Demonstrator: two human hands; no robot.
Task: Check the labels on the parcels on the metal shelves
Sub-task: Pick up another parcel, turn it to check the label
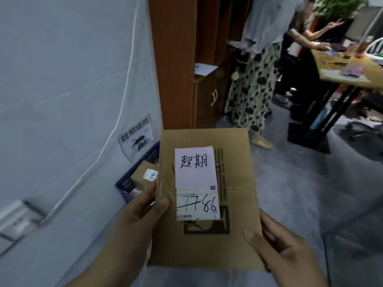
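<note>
Left hand (136,220) and right hand (284,251) grip the flat brown cardboard parcel (207,245) by its side edges, thumbs pressed on top, near the blue plastic crate (124,186). Hold it level so the white label marked 7786 (198,204) reads clearly.

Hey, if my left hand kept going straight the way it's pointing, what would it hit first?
The cardboard parcel itself: your left hand grips its edge. Past that, probably the blue basket by the wall, though depth is unclear.

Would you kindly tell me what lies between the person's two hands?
The head view shows a cardboard parcel between the left hand and the right hand; both hold its edges.
</note>
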